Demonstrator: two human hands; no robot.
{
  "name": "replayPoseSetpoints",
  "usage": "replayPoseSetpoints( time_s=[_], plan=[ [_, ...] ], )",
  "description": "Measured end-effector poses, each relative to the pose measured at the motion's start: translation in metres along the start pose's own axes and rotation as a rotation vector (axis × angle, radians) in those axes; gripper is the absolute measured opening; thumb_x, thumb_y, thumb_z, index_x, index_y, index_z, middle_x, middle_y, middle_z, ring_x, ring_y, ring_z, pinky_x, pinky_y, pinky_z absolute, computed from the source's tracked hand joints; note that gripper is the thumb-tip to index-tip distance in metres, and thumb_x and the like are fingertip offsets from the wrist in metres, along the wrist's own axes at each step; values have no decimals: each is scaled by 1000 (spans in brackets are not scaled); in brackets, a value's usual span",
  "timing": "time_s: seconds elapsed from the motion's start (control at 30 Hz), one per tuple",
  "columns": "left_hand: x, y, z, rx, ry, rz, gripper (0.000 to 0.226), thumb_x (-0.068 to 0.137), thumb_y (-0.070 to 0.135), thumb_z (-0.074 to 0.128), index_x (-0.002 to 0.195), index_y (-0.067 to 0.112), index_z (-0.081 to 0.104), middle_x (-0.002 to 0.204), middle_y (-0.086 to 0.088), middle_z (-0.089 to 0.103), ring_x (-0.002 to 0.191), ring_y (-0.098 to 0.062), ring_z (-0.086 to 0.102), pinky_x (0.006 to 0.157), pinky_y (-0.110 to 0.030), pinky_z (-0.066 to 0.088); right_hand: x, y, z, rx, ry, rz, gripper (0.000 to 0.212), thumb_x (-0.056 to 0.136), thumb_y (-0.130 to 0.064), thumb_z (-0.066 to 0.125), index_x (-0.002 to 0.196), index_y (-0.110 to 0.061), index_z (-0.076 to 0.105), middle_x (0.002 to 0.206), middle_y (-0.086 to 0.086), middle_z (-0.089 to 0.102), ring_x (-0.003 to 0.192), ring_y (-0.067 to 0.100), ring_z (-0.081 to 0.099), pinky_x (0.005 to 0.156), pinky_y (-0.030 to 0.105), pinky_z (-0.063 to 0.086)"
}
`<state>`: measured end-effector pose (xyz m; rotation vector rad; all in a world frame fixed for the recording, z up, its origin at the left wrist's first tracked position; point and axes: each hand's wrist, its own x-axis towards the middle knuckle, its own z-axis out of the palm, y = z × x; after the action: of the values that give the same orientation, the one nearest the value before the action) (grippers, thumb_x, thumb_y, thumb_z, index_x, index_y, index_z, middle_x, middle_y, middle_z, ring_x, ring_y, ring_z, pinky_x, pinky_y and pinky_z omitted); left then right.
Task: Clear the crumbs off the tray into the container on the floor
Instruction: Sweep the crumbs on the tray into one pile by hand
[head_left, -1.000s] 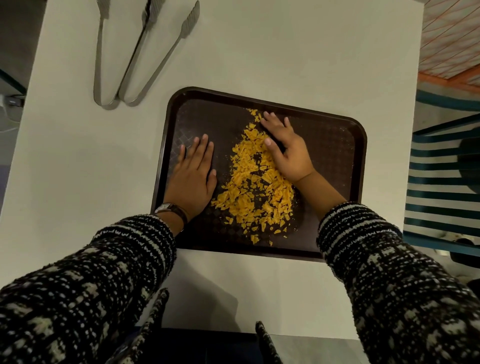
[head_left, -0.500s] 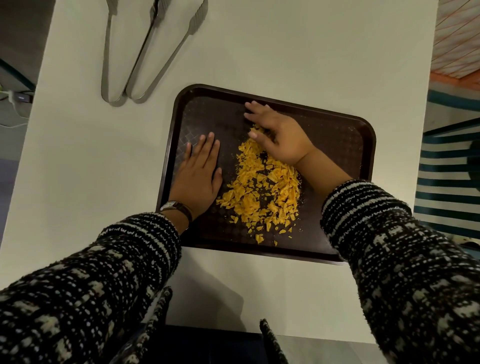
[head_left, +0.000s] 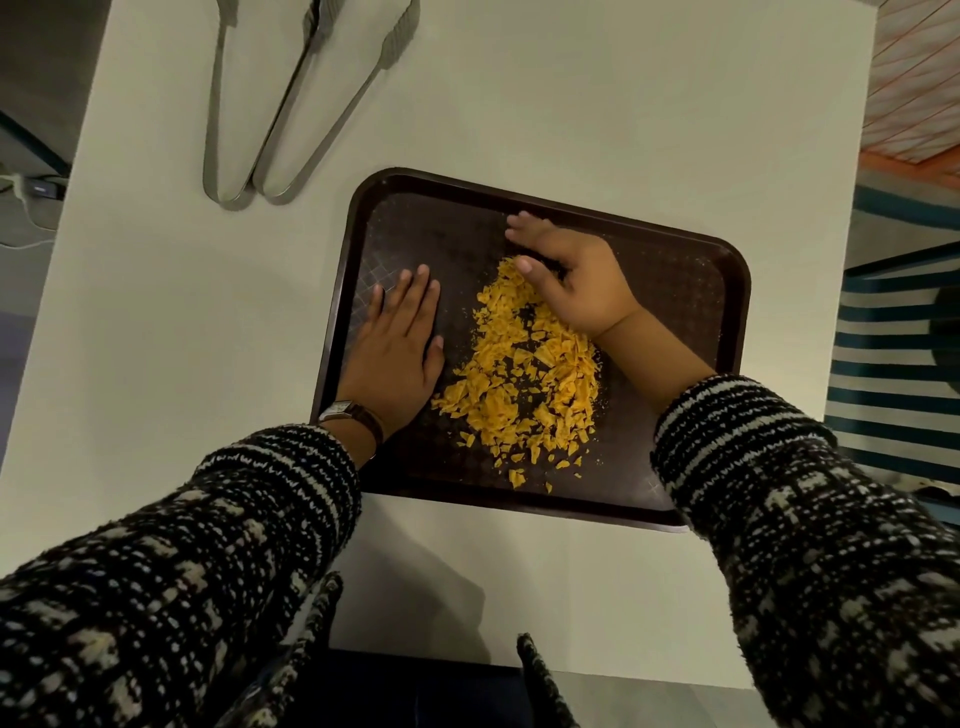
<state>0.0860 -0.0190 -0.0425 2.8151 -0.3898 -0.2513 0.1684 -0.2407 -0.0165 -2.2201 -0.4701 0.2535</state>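
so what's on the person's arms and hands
Both arms wear thick knit sleeves, left and right, black with white flecks and striped cuffs. The left wrist carries a watch with a small rectangular silver case on a dark band. Both hands, left and right, are bare, without gloves.

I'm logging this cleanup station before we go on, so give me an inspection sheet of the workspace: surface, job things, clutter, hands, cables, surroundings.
Surface: white table, bare apart from the items below.
Job's things: dark brown tray lying flat, slightly askew; orange crumbs gathered in a pile near its middle, a few strays toward the near rim. Container: not in view.
Clutter: two metal tongs side by side at the far left of the table, off the tray.
Hands: left hand flat on the tray left of the pile; right hand cupped at the far end of the pile. Neither grips anything.
Cables: white cable and plug off the table's left edge.
Surroundings: striped rug on the right.
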Motion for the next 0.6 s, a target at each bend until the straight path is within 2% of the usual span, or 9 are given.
replayPoseSetpoints(
  time_s=[0.1, 0.23, 0.33, 0.4, 0.47, 0.53, 0.6],
  plan=[
    [0, 0, 0, 0, -3, -3, 59, 93, 33, 21, 146, 5, 19, 155, -12, 16, 144, -21, 7, 115, -29, -12, 1, 7, 0, -98, -54, -4, 57, 91, -43, 45, 128, -1, 55, 138, 15, 50, 135, 22, 40, 117, 35, 25],
    [0, 0, -1, 3, -3, -1, 60, 93, 33, 20, 146, 5, 20, 155, -13, 17, 144, -22, 8, 115, -29, -12, -4, 10, 5, -40, -62, 19, 56, 91, -42, 45, 130, -1, 53, 141, 15, 47, 137, 21, 37, 119, 34, 19],
    [0, 1, -1, -2, -2, 3, 59, 93, 32, 21, 146, 4, 20, 155, -13, 17, 144, -23, 9, 115, -29, -11, -8, 1, 9, 139, -24, 76, 59, 91, -47, 47, 123, 1, 58, 129, 16, 58, 126, 20, 51, 114, 37, 33],
    [0, 0, -1, -3, -1, 2, 59, 93, 32, 22, 146, 4, 20, 155, -13, 16, 144, -23, 8, 115, -29, -12, -12, -5, 11, 245, 21, 81, 66, 89, -56, 45, 114, 2, 64, 119, 16, 65, 115, 18, 60, 101, 33, 47],
    [0, 0, -1, -5, 0, 1, 59, 94, 32, 23, 146, 5, 20, 155, -12, 16, 144, -22, 8, 115, -28, -12, -13, -6, 7, 270, 94, 71, 69, 89, -57, 43, 112, 4, 65, 117, 15, 65, 114, 17, 60, 97, 29, 50],
    [0, 1, -1, -11, 2, 0, 59, 94, 31, 24, 146, 5, 20, 155, -12, 16, 144, -21, 8, 115, -27, -13, -10, -2, 0, 209, 109, 71, 66, 91, -54, 42, 118, 3, 61, 125, 15, 60, 123, 18, 54, 105, 31, 43],
    [0, 1, -1, -8, 3, 1, 59, 94, 31, 24, 146, 5, 20, 155, -11, 16, 144, -21, 7, 115, -27, -13, -5, 4, -3, 78, 40, 78, 59, 92, -48, 43, 125, -1, 57, 134, 15, 54, 132, 21, 45, 114, 36, 33]
  ],
)
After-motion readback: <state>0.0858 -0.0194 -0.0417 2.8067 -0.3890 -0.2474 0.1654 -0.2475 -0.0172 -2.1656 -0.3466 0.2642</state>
